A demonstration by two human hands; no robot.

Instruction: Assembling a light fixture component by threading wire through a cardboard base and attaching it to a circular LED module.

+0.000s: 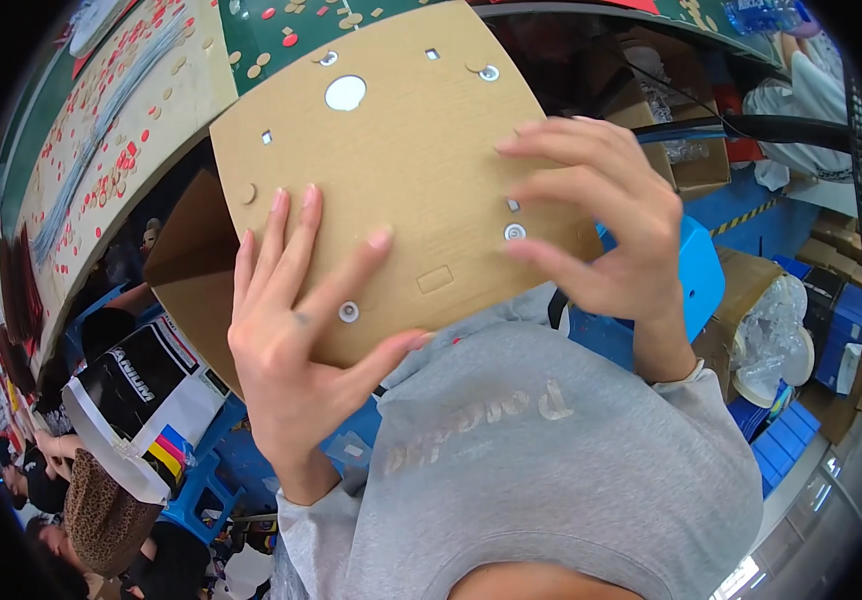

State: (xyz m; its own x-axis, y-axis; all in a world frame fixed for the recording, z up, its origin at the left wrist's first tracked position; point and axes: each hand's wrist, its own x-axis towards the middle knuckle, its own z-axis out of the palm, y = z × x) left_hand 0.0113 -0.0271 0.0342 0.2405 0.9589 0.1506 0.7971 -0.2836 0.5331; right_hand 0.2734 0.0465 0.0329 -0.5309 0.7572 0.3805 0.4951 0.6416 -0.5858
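Both hands press on a die-cut cardboard panel (401, 170) held over the person's grey sweatshirt (541, 450). The left hand (296, 320) lies open, fingers spread flat on the panel's lower left; the right hand (606, 220) curls half-open at its right edge, fingertips by a small metal rivet (515, 232). Beyond the panel's top edge lies a green table (281, 25) strewn with round discs.
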